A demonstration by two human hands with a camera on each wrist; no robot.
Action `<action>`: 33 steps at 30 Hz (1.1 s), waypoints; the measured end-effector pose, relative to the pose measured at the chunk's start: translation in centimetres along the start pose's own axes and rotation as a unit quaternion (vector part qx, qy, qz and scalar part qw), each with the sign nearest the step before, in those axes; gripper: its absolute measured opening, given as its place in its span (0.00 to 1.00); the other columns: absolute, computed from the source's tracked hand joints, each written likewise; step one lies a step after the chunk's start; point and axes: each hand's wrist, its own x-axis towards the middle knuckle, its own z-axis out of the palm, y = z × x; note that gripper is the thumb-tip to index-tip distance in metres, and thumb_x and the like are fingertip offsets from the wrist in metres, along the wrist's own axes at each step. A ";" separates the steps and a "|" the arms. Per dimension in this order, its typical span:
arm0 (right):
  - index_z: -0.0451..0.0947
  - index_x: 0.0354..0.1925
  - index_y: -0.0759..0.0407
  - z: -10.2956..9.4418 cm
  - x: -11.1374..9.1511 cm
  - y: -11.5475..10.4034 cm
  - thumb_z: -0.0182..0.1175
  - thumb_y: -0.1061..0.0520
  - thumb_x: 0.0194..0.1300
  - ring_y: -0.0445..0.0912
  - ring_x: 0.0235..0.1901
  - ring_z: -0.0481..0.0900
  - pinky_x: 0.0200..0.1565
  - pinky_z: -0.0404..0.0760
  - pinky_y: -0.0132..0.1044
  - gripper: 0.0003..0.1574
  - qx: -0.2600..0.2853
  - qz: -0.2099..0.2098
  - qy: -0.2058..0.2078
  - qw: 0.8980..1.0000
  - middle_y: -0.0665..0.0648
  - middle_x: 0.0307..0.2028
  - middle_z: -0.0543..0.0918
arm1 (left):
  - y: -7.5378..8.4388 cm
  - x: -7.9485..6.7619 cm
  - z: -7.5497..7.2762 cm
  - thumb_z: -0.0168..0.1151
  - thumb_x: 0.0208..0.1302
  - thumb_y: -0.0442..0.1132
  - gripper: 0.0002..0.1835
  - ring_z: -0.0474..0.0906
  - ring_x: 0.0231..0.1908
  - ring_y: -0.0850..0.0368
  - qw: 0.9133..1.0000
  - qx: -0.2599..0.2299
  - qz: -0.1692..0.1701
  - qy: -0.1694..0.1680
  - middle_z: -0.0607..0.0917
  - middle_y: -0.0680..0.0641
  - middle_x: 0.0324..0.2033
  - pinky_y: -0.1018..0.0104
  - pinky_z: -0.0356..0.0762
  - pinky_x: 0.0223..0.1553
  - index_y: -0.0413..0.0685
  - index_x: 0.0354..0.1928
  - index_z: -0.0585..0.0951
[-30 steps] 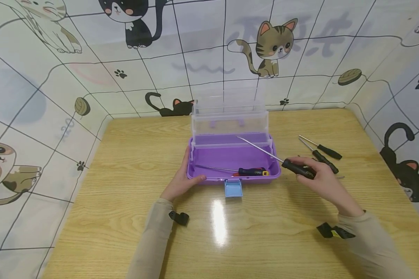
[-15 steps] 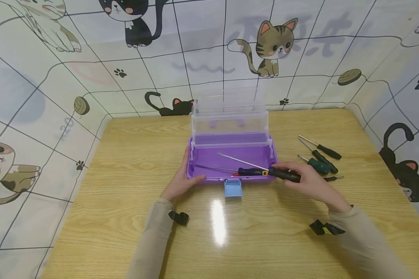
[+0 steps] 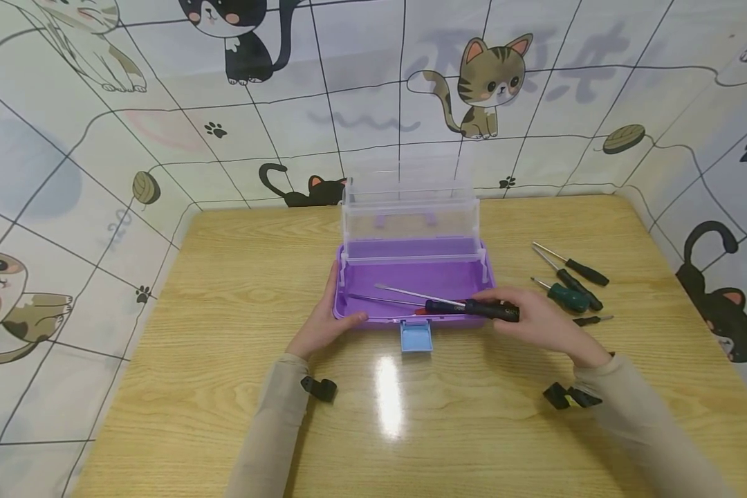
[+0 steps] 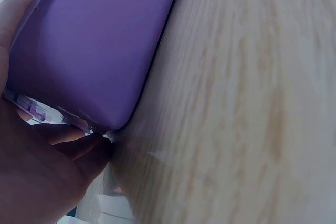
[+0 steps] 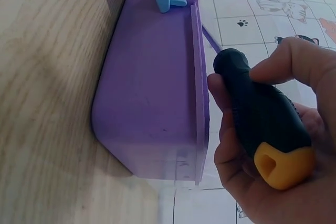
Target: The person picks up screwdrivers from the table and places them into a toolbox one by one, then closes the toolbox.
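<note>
A purple toolbox (image 3: 411, 278) stands on the table with its clear lid (image 3: 411, 187) raised at the back. At its left end, my left hand (image 3: 324, 318) grips the wall, thumb over the front rim; in the left wrist view the fingers (image 4: 73, 145) bend around a corner. Above the right front rim my right hand (image 3: 538, 318) holds a screwdriver (image 5: 262, 108) by its black handle with a yellow end, shaft pointing left over the inside. Another black-handled screwdriver (image 3: 438, 306) lies along the front inside, partly covered, with a bit of red beside it.
Right of the toolbox lie several screwdrivers: two black-handled screwdrivers (image 3: 588, 271) (image 3: 575, 285), a green-handled screwdriver (image 3: 568, 297) and a small dark tool (image 3: 588, 320). A light blue latch (image 3: 416, 337) hangs down at the front. A cat-print cloth (image 3: 361, 111) surrounds the wooden table (image 3: 243, 277).
My right hand has moved left and slightly lower with the screwdriver, whose shaft is now flatter and further over the toolbox. The left hand has stayed in place.
</note>
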 end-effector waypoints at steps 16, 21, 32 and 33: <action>0.79 0.53 0.67 0.5 4.5 -0.8 0.59 0.67 0.56 0.44 0.30 0.71 0.29 0.72 0.35 0.23 0.029 -0.031 -0.095 0.995 0.59 0.46 0.83 | -0.4 0.0 -0.2 0.72 0.56 0.36 0.63 0.41 0.72 0.44 1.000 0.000 -0.006 0.006 0.38 0.49 0.75 0.46 0.42 0.69 0.74 0.74 0.33; 0.80 0.51 0.68 0.9 5.7 -0.8 0.59 0.66 0.56 0.44 0.31 0.73 0.31 0.74 0.35 0.22 0.009 -0.046 -0.116 0.992 0.58 0.42 0.84 | -0.9 0.0 -0.1 0.73 0.55 0.38 0.63 0.41 0.72 0.47 1.000 -0.003 0.004 0.007 0.38 0.52 0.75 0.47 0.41 0.69 0.78 0.74 0.33; 0.80 0.50 0.72 1.3 7.3 -0.7 0.60 0.68 0.57 0.44 0.31 0.76 0.32 0.77 0.37 0.20 -0.006 -0.050 -0.113 0.992 0.62 0.41 0.84 | -0.8 0.1 -0.1 0.72 0.55 0.41 0.63 0.38 0.72 0.51 1.000 0.007 0.007 0.007 0.38 0.52 0.75 0.49 0.39 0.70 0.75 0.74 0.32; 0.80 0.50 0.72 1.3 7.4 -0.7 0.60 0.68 0.57 0.44 0.30 0.76 0.32 0.77 0.37 0.20 -0.003 -0.047 -0.115 0.992 0.63 0.41 0.84 | -0.8 0.1 -0.1 0.72 0.55 0.41 0.62 0.38 0.72 0.52 1.000 0.008 0.007 0.008 0.37 0.52 0.75 0.50 0.38 0.70 0.75 0.74 0.32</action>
